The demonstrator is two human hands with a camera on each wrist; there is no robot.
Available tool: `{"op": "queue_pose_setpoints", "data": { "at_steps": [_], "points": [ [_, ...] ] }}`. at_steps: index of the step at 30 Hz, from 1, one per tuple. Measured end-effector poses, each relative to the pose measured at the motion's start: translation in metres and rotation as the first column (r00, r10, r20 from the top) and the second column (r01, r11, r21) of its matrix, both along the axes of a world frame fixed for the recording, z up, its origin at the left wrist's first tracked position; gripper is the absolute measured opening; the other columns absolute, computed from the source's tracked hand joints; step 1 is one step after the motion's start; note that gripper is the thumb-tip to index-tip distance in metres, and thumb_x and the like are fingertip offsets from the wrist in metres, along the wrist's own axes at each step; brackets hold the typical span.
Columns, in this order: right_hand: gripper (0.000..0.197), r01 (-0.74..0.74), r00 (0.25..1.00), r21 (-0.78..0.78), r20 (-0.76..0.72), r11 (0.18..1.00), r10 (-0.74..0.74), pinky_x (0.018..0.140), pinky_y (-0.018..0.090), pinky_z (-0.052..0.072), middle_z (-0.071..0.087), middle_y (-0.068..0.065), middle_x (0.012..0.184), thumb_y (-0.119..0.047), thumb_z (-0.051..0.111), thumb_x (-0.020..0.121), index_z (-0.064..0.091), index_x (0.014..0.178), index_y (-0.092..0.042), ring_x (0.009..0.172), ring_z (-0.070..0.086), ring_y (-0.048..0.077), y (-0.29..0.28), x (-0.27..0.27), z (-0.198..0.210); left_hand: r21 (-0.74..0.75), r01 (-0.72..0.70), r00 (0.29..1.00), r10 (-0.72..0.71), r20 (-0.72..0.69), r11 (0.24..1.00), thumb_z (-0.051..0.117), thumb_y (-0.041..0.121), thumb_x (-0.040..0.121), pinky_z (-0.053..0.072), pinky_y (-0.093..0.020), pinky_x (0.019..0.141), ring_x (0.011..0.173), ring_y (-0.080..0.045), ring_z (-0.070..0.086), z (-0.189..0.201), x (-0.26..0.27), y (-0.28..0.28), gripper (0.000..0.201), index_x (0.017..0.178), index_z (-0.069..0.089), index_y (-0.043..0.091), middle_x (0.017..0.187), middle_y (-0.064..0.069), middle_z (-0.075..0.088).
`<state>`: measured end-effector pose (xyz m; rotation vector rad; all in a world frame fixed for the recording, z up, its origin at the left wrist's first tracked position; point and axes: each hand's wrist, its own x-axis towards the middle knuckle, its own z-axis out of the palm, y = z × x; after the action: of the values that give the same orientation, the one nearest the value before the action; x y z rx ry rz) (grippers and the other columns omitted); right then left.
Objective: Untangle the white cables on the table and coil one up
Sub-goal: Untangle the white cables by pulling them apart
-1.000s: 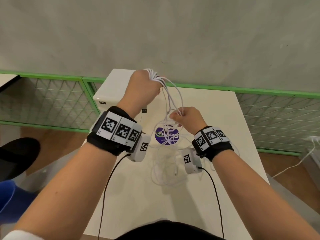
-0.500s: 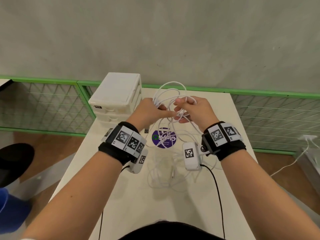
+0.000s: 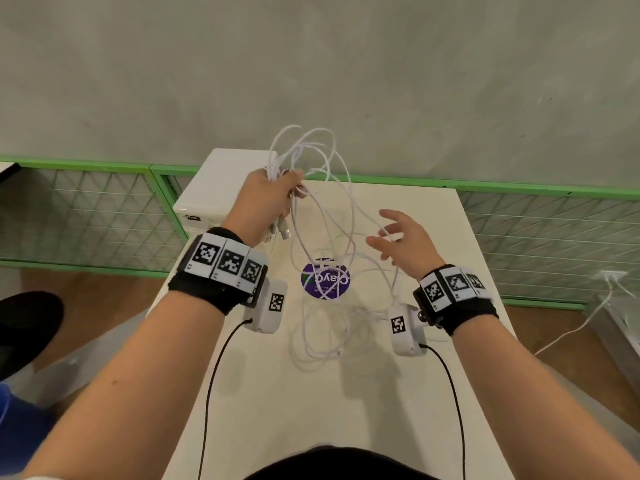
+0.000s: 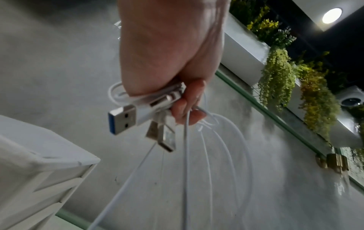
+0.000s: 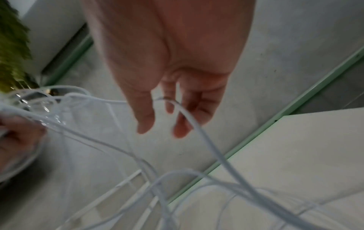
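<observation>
Cables, white and thin, rise in several loose loops from the left hand, hang in front of it and trail down to a tangled heap on the table, where strands cross a round purple sticker. The left hand is clenched around the bundle; the left wrist view shows two plugs sticking out of the fist beside the gathered strands. The right hand is open with fingers spread, and one strand runs across its fingers without being pinched. The loops are of unequal size and pass through one another, so a pull on the wrong strand would likely tighten a crossing into a knot rather than free it. The strand draped on the right hand could slip off, since nothing grips it. The heap below may drag along the table, and loops could fall from the fist if it loosens. A white drawer box stands just behind the left hand.
</observation>
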<state>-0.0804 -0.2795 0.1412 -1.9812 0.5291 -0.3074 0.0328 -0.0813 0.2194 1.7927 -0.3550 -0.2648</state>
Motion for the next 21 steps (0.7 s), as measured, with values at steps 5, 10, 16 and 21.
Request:
{"op": "queue_pose_setpoints", "data": {
  "at_steps": [5, 10, 16, 21],
  "points": [
    [0.022, 0.114, 0.916, -0.178, 0.400, 0.977, -0.034, 0.073, 0.018, 0.038, 0.053, -0.005, 0.090, -0.019, 0.071, 0.081, 0.061, 0.100, -0.022, 0.078, 0.049, 0.005, 0.011, 0.001, 0.008, -0.093, 0.042, 0.999, -0.043, 0.002, 0.995, 0.059, 0.032, 0.093, 0.029, -0.027, 0.044, 0.036, -0.016, 0.035, 0.002, -0.004, -0.002, 0.036, 0.062, 0.071, 0.017, 0.040, 0.000, 0.041],
    [0.033, -0.022, 0.865, -0.246, 0.482, 0.969, 0.142, 0.078, 0.009, 0.037, 0.057, -0.008, 0.099, -0.028, 0.071, 0.080, 0.061, 0.110, -0.018, 0.090, 0.052, 0.002, 0.043, 0.009, 0.026, -0.181, 0.059, 0.997, -0.066, -0.038, 0.982, 0.058, 0.025, 0.095, 0.030, -0.019, 0.040, 0.033, -0.010, 0.033, 0.007, -0.012, -0.011, 0.032, 0.069, 0.066, 0.009, 0.036, 0.003, 0.038],
    [0.033, 0.233, 0.782, -0.279, 0.623, 0.932, -0.008, 0.075, 0.012, 0.039, 0.051, -0.007, 0.094, -0.023, 0.072, 0.079, 0.059, 0.109, -0.017, 0.081, 0.048, 0.007, 0.046, 0.005, 0.019, -0.193, 0.057, 0.998, -0.058, -0.001, 0.980, 0.057, 0.024, 0.096, 0.030, -0.021, 0.043, 0.035, -0.010, 0.032, 0.013, -0.010, -0.004, 0.031, 0.072, 0.066, 0.006, 0.039, 0.001, 0.041],
    [0.048, -0.347, 0.905, -0.139, 0.209, 0.928, 0.370, 0.095, 0.033, 0.043, 0.064, -0.010, 0.114, -0.061, 0.033, 0.089, 0.067, 0.104, -0.032, 0.108, 0.057, 0.007, 0.055, 0.008, 0.010, -0.249, 0.110, 0.993, -0.114, 0.000, 0.962, 0.056, 0.021, 0.097, 0.029, -0.021, 0.044, 0.035, -0.010, 0.031, 0.016, -0.021, -0.010, 0.034, 0.065, 0.064, 0.011, 0.036, 0.003, 0.040]
  ]
}}
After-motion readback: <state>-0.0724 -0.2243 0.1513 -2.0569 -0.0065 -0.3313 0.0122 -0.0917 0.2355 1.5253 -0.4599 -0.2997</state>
